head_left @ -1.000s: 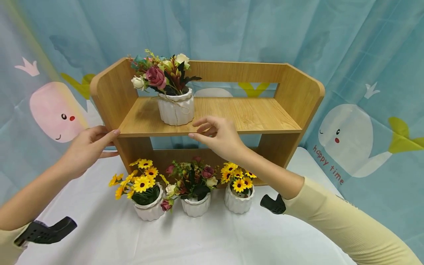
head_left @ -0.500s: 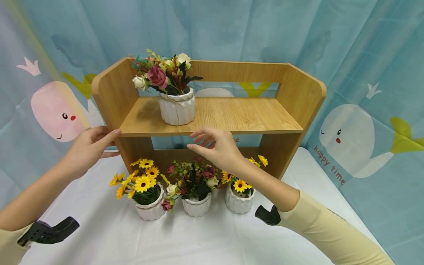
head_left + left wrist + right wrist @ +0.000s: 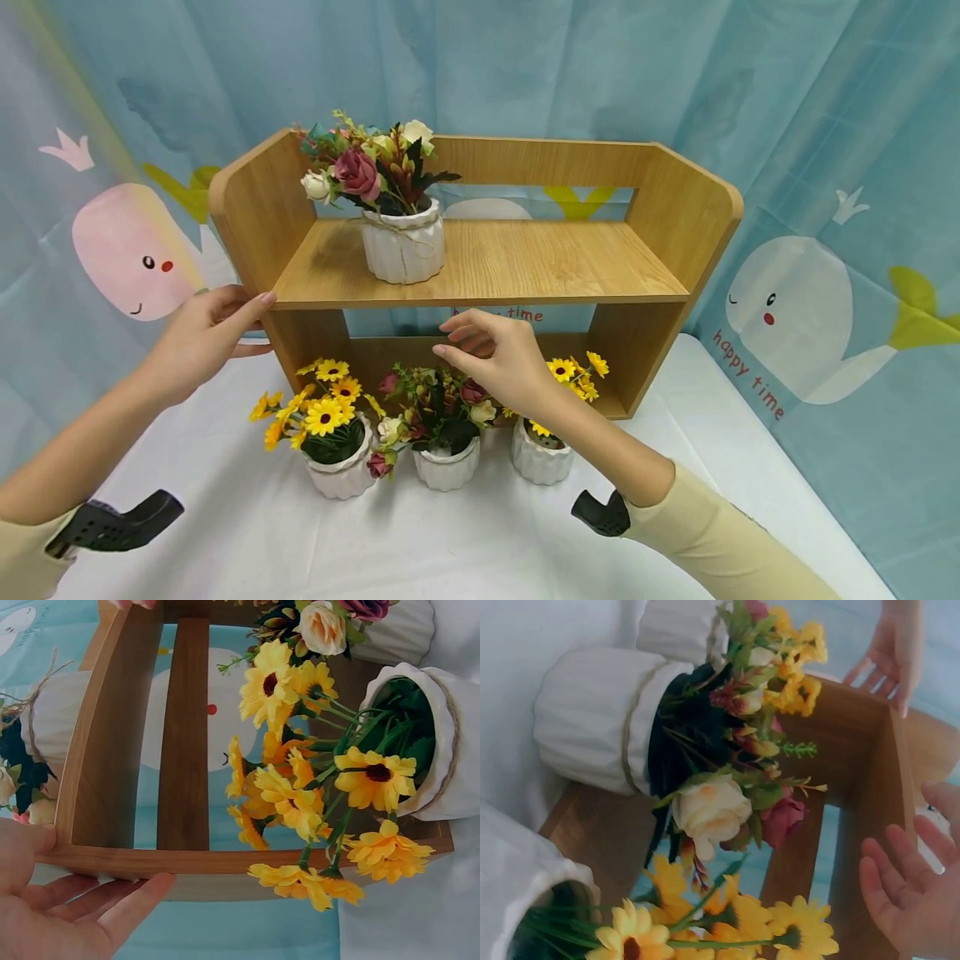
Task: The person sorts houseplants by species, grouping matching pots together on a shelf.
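Observation:
A two-tier wooden shelf (image 3: 525, 298) stands on a white-covered table. My left hand (image 3: 206, 337) holds its left side panel (image 3: 225, 861), thumb at the front edge, fingers along the outside. On the upper board sits a white pot (image 3: 405, 250) of mixed roses, tied with twine. My right hand (image 3: 502, 354) hangs in front of the lower tier, fingers loosely curled and holding nothing. Below it are a pot of roses (image 3: 446, 467) in the middle and a pot of yellow daisies (image 3: 540, 458) on the right, its flowers partly hidden by my forearm. Another yellow daisy pot (image 3: 341, 475) stands at left.
The three lower pots stand in a row at the shelf's front on the white tablecloth (image 3: 420, 550). A blue curtain (image 3: 525, 67) with printed whales hangs behind and to both sides. Black wrist mounts (image 3: 112, 525) stick out from both sleeves.
My right hand has moved down and away from the upper board's front edge to in front of the lower tier. My left hand stays at the side panel. The pots have not moved.

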Motion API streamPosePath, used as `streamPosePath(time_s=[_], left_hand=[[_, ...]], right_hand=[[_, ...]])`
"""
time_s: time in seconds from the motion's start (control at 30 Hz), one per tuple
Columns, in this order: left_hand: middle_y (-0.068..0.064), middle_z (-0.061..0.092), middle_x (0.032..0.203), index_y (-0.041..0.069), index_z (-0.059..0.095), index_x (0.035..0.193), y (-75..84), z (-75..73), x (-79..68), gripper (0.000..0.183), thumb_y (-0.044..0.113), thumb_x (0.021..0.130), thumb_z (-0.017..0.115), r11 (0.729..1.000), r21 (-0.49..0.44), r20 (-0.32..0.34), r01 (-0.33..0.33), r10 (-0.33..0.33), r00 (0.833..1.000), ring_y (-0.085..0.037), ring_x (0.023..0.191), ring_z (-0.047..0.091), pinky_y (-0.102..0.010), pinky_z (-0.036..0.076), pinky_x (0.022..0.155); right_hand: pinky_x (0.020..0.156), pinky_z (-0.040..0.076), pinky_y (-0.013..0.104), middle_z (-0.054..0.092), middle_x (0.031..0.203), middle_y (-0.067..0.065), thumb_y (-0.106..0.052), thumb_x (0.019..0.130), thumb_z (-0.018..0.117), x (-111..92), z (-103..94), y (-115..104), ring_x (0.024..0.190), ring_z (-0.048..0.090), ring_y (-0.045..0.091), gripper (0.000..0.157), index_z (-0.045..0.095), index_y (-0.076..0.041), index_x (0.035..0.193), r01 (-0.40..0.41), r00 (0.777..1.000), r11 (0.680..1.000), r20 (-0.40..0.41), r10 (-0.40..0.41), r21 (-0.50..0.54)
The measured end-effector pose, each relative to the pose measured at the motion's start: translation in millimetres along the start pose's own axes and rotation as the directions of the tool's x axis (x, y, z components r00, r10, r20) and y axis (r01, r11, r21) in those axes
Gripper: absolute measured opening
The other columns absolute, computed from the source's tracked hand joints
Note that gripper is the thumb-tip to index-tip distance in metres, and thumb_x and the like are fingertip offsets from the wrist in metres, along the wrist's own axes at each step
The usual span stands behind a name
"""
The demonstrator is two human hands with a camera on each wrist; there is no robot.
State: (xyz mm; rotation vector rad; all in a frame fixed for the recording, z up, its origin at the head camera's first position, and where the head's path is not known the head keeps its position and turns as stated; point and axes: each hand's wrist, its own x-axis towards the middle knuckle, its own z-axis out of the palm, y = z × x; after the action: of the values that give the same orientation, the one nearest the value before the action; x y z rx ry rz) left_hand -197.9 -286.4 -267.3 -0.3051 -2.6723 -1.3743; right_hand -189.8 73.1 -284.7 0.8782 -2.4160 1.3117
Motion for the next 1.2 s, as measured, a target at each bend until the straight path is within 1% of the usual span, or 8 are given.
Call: streamPosePath(time_s=[0.1,0.23,0.37,0.47,0.6,0.77,1.0,1.2], left_hand=[[-0.035,0.055,0.135,-0.019,0.047,0.138,0.3,-0.9,0.4,0.055,0.03,0.114,0.047,1.0,0.004,0.017,0.002,-0.002,1.0,0.014,0.09,0.059,-0.021,0.064,0.07],[-0.034,0.052,0.137,-0.019,0.045,0.141,-0.3,-3.1,1.3,0.056,0.03,0.115,0.046,1.0,-0.005,0.048,0.012,-0.012,0.999,0.013,0.091,0.059,-0.021,0.065,0.072],[-0.032,0.05,0.138,-0.02,0.043,0.144,1.1,-4.8,0.6,0.058,0.031,0.115,0.045,1.0,-0.006,0.067,0.023,-0.023,0.998,0.013,0.092,0.059,-0.021,0.065,0.074],[-0.033,0.05,0.139,-0.02,0.042,0.144,3.5,-5.3,0.0,0.058,0.03,0.115,0.045,1.0,-0.003,0.07,0.027,-0.027,0.997,0.013,0.092,0.058,-0.021,0.064,0.074],[-0.037,0.048,0.142,-0.02,0.039,0.146,6.6,-5.6,0.1,0.058,0.028,0.116,0.043,0.999,-0.002,0.077,0.039,-0.039,0.996,0.014,0.092,0.057,-0.021,0.064,0.075],[-0.039,0.046,0.144,-0.021,0.037,0.148,8.0,-5.7,0.2,0.059,0.028,0.116,0.042,0.999,-0.001,0.085,0.046,-0.045,0.995,0.015,0.092,0.057,-0.02,0.064,0.075],[-0.034,0.049,0.141,-0.02,0.041,0.145,3.8,-5.3,-0.1,0.058,0.03,0.115,0.044,0.999,-0.017,0.067,0.032,-0.03,0.997,0.014,0.093,0.058,-0.021,0.064,0.074],[-0.034,0.049,0.142,-0.02,0.041,0.145,1.7,-4.6,2.1,0.059,0.031,0.115,0.044,0.999,-0.021,0.072,0.033,-0.031,0.997,0.013,0.093,0.059,-0.022,0.065,0.074]], right_hand=[[0.077,0.064,0.028,0.079,0.102,0.008,-0.015,0.096,0.079,-5.0,3.3,2.5,0.084,0.075,0.017,0.021,0.075,-0.007,0.115,0.002,1.0,1.0,-0.006,-0.002,0.016],[0.077,0.064,0.029,0.079,0.101,0.008,-0.014,0.096,0.079,-11.9,8.5,4.4,0.085,0.075,0.016,0.02,0.075,-0.006,0.114,0.006,1.0,0.999,-0.008,-0.005,0.037],[0.077,0.064,0.027,0.079,0.1,0.007,-0.013,0.095,0.08,-17.4,14.1,6.0,0.084,0.074,0.016,0.02,0.076,-0.006,0.114,0.004,1.0,0.999,-0.008,-0.004,0.037],[0.076,0.063,0.025,0.079,0.101,0.008,-0.013,0.095,0.08,-20.9,17.5,6.7,0.084,0.074,0.016,0.02,0.076,-0.006,0.113,0.001,1.0,0.999,-0.013,0.0,0.045],[0.075,0.063,0.026,0.079,0.101,0.011,-0.012,0.095,0.08,-25.6,21.6,8.1,0.085,0.075,0.019,0.02,0.076,-0.005,0.113,-0.004,1.0,0.996,-0.016,0.005,0.086],[0.074,0.063,0.025,0.079,0.101,0.011,-0.012,0.095,0.08,-32.9,26.4,11.5,0.084,0.073,0.018,0.021,0.076,-0.006,0.114,-0.027,1.0,0.994,-0.01,0.028,0.106],[0.074,0.064,0.027,0.078,0.097,0.011,-0.011,0.093,0.081,-42.9,32.8,14.6,0.083,0.074,0.02,0.02,0.076,-0.003,0.111,0.009,0.999,0.996,-0.045,-0.006,0.085],[0.077,0.064,0.028,0.078,0.097,0.006,-0.012,0.094,0.081,-54.3,36.4,14.3,0.084,0.073,0.015,0.021,0.076,-0.003,0.112,-0.022,0.999,0.993,-0.044,0.027,0.112]])
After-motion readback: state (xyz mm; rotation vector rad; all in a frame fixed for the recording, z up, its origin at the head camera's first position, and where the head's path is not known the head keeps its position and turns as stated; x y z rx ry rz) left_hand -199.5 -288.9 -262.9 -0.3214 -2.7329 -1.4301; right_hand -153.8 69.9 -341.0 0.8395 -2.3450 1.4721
